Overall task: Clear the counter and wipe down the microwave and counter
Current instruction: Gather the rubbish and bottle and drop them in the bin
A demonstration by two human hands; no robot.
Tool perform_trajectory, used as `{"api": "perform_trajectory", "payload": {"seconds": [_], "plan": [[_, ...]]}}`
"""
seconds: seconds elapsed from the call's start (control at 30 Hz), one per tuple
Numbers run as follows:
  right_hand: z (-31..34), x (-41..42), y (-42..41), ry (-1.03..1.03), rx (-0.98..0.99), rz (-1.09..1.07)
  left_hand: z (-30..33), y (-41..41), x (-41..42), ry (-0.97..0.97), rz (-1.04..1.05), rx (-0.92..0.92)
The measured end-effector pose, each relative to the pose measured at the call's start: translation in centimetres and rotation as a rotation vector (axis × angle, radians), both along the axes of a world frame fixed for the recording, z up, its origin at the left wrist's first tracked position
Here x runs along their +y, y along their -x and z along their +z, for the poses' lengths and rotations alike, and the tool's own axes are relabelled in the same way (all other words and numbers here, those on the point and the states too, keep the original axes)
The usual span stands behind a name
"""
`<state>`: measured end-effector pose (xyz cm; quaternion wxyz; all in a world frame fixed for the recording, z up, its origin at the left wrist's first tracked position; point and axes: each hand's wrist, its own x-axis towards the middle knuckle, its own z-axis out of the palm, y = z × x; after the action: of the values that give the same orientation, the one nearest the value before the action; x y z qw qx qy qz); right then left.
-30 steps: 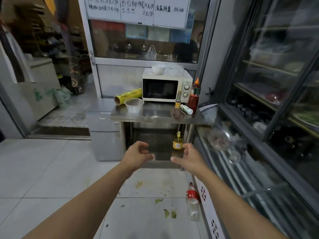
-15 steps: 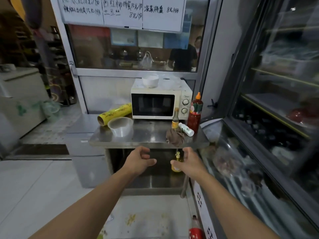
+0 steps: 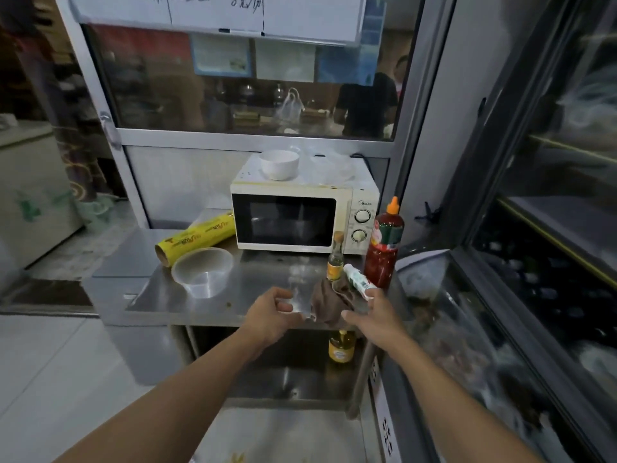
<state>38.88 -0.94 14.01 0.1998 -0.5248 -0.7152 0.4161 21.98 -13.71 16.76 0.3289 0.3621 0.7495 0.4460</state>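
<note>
The stainless steel counter (image 3: 200, 299) had drawn much nearer than a second before, still carrying the cream microwave (image 3: 303, 217), yellow cling-film roll (image 3: 195, 236), clear round plastic tub (image 3: 202, 271), red sauce bottle (image 3: 384, 248) and crumpled brown rag (image 3: 329, 300). The left hand (image 3: 270, 312) and right hand (image 3: 374, 317) had reached its front edge, each grip loosely apart and holding nothing. Clearing looked about to begin.

A yellow bottle (image 3: 341, 348) stands on the lower shelf (image 3: 287, 379). A glass-fronted display case (image 3: 534, 295) runs along the right, and a whiteboard (image 3: 217, 11) with handwriting hangs above a window (image 3: 233, 88).
</note>
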Motion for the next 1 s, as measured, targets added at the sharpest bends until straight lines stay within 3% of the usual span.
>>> {"api": "perform_trajectory", "payload": {"seconds": [0.47, 0.73, 1.0], "plan": [[-0.8, 9.9, 5.1, -0.034, -0.092, -0.16, -1.3, 5.5, 16.2, 0.004, -0.199, -0.055], [-5.2, 15.4, 8.3, 0.007, -0.218, -0.299, -5.4, 9.4, 24.3, 0.048, -0.296, -0.042], [-9.8, 20.4, 9.0, 0.065, -0.386, -0.377, -10.1, 11.3, 28.8, 0.068, -0.334, -0.152]]}}
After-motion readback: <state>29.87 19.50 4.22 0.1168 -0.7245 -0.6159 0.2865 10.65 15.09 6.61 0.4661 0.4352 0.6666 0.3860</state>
